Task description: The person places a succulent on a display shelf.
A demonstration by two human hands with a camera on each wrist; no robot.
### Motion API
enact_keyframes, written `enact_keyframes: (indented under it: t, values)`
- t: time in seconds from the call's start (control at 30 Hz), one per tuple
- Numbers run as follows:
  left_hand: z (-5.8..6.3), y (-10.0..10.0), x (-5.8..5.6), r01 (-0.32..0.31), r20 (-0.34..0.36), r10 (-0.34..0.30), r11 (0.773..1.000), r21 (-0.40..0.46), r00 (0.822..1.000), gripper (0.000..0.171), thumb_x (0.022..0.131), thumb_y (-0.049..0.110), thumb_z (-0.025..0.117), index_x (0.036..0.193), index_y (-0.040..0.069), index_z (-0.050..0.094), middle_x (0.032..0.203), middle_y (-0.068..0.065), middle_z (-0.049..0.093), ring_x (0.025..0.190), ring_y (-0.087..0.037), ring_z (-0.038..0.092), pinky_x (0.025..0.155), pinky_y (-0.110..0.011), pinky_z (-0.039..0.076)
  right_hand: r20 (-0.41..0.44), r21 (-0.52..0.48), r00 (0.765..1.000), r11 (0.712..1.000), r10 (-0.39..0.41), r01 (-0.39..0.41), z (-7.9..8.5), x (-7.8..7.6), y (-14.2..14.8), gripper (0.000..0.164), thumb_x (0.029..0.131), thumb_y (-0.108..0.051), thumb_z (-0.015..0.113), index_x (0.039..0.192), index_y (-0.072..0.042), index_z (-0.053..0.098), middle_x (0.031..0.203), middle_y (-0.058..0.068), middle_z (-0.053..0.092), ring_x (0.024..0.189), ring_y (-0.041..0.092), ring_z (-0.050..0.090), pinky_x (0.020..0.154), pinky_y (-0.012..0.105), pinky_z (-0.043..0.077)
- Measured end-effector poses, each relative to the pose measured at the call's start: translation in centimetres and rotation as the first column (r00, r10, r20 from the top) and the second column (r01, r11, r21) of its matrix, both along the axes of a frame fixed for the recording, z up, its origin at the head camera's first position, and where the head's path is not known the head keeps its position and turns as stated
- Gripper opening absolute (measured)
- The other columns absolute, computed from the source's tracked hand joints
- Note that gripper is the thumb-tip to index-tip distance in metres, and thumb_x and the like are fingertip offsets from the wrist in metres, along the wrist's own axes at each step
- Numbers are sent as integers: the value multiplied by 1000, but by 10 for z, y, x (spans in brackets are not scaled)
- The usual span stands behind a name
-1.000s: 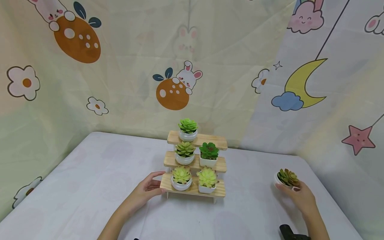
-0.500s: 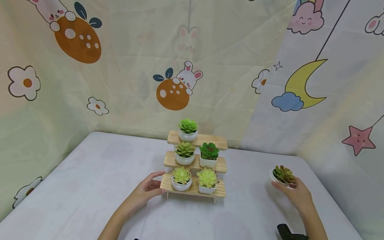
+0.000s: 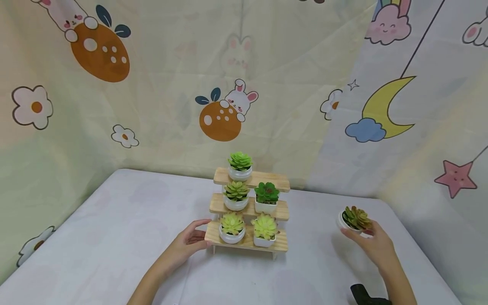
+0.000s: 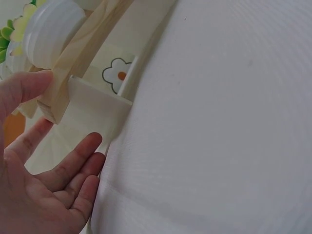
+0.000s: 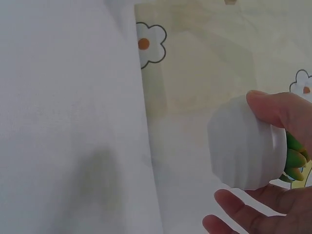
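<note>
A three-tier wooden plant stand [image 3: 249, 238] holds several small succulents in white pots. At its left side, my left hand [image 3: 189, 240] pinches the end of the lowest board [image 4: 73, 58] between thumb and index finger, as the left wrist view shows; the other fingers are spread below. Off to the right, my right hand [image 3: 377, 246] grips a round white pot holding a green and reddish succulent [image 3: 356, 217]. In the right wrist view the ribbed pot [image 5: 246, 144] is above the tabletop, thumb on one side and fingers on the other, with its leaves mostly hidden.
The stand's top board [image 3: 267, 178] carries one pot, a bright green succulent [image 3: 240, 163], at its left. A white cloth covers the table [image 3: 152, 203]. A black object [image 3: 366, 295] is beside the right forearm. Printed fabric [image 3: 286, 106] hangs behind.
My right hand has moved left and slightly up with the potted succulent. The left hand stays at the stand's lowest board. The view has shifted slightly.
</note>
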State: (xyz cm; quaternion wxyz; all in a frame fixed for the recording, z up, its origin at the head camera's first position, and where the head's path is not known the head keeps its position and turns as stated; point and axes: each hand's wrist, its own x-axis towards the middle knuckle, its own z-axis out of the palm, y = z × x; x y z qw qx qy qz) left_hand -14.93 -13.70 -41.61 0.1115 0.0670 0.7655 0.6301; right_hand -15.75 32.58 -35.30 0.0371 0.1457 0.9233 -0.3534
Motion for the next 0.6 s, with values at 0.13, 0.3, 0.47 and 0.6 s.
enact_keyframes:
  t: [0.13,0.3,0.47,0.6]
  values:
    - [1,0,1,-3,4,3,1000,-8,1000,60,83,28,69,137,20,43,114,-12,60,106,-21,57,85,-30,46,-22,4,1000,1000,13,-13,6,1,-8,99,83,-58,58,144,5,14,141,33,28,127,47,28,92,59,37]
    - [1,0,1,-4,11,4,1000,-9,1000,61,83,27,69,137,19,42,114,-12,60,106,-21,57,85,-30,46,-62,15,997,999,51,-50,17,0,-16,97,83,-57,59,145,3,15,142,32,28,128,46,29,96,60,34]
    - [2,0,1,-4,7,4,1000,-11,1000,61,83,28,69,138,19,42,114,-12,60,107,-22,57,85,-30,46,-144,26,983,994,112,-109,28,-4,-26,90,84,-53,60,142,4,21,141,31,32,126,45,33,98,59,33]
    - [2,1,0,-11,13,11,1000,-14,1000,61,83,27,69,137,20,43,114,-12,60,106,-21,57,85,-30,46,-199,13,969,989,150,-150,37,-8,-38,87,84,-50,62,142,4,24,140,30,34,125,44,34,98,58,32]
